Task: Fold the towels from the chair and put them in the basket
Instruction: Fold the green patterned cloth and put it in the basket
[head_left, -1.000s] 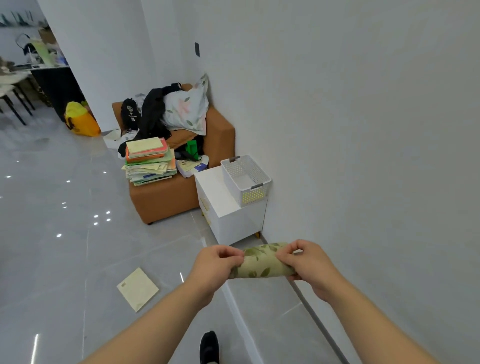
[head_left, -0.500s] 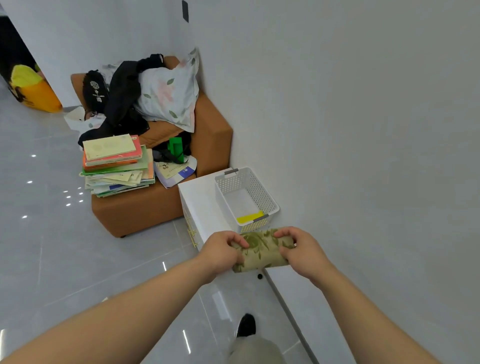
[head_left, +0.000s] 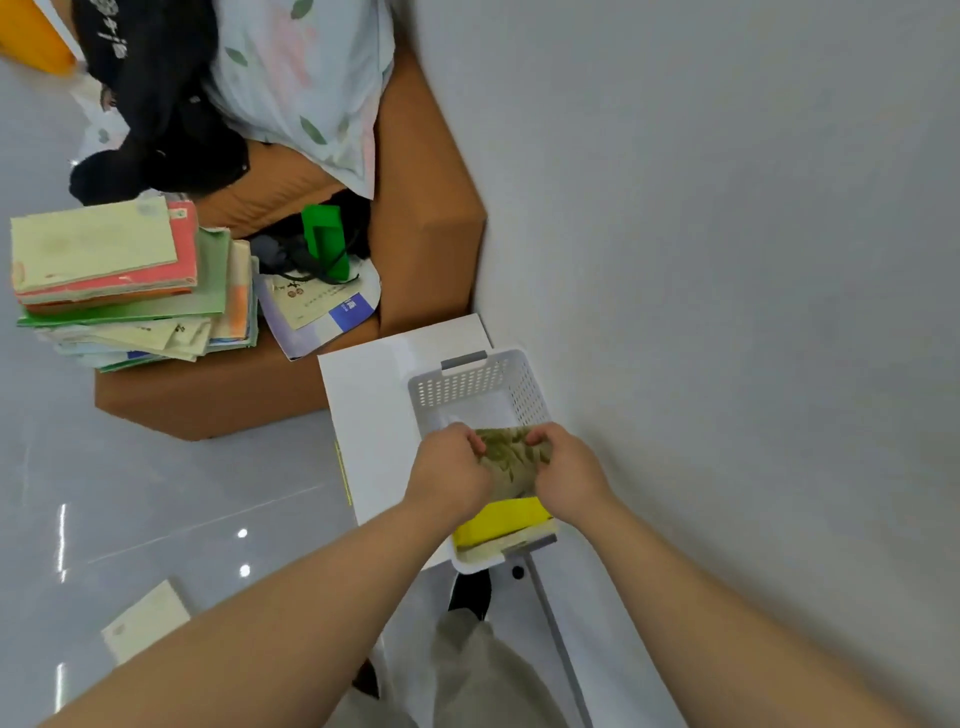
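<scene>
Since before, towel (head_left: 511, 457) has travelled over the basket (head_left: 467, 384). Left grip (head_left: 452, 470) and right grip (head_left: 569, 475) each clasp one end, long axis spanning between them; bare basket floor lies just beyond both.

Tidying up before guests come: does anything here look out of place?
Yes. A pale booklet lies alone on the floor, apart from the book pile, which itself is skewed and overhangs the edge of the chair.
</scene>
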